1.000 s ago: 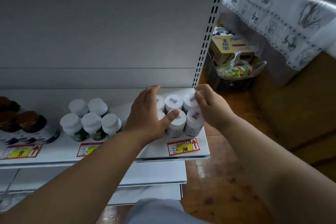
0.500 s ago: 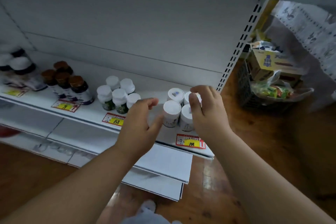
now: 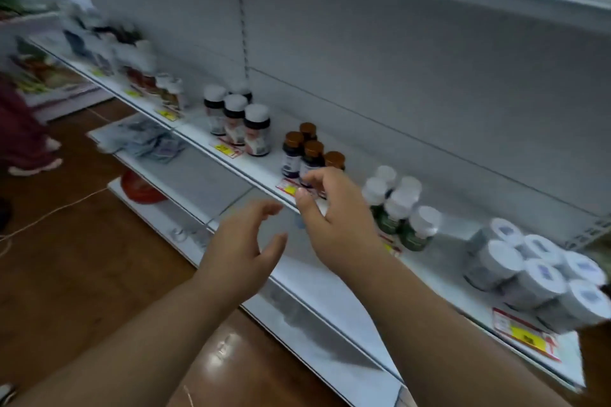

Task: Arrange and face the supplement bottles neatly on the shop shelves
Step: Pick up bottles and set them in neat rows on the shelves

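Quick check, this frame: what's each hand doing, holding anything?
Left hand: open, fingers loosely curled, holding nothing.
Right hand: open, empty, fingers curled near the brown-capped bottles; contact cannot be told.

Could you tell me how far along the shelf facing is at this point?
The white-capped bottles at the right end sit in a tight block, which looks finished. Both hands are empty: the right hand reaches toward the brown-capped bottles, the left hand hovers below the shelf edge. The brown-capped group sits staggered, and the blurred bottles further left probably remain.

Far-left bottles (image 3: 99, 40) motion-blurred.
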